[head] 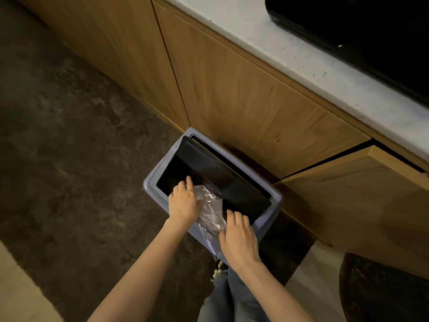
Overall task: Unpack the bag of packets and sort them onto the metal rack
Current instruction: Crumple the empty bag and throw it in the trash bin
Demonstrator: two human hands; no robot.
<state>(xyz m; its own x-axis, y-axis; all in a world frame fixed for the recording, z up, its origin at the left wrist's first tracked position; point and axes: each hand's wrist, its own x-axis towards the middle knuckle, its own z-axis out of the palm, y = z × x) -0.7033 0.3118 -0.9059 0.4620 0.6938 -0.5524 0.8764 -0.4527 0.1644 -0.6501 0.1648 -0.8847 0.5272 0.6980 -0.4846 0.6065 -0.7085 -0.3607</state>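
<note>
A crumpled clear plastic bag (211,211) lies across the front rim of a blue-grey waste bin (152,180) with a black swing lid (222,173). Its upper end sits in the bin's opening and its tail hangs outside the front wall. My left hand (184,202) is at the opening, index finger stretched toward the lid, and grips the bag's upper end. My right hand (239,239) lies on the bag's lower part at the rim, fingers laid fairly flat. No packets and no metal rack are in view.
The bin stands on a dark mottled floor (69,147) against wooden cabinet doors (243,101). One cabinet door (362,198) on the right stands slightly ajar. A white countertop (313,61) with a black cooktop (371,31) runs above. My jeans-clad legs (232,298) are below the bin.
</note>
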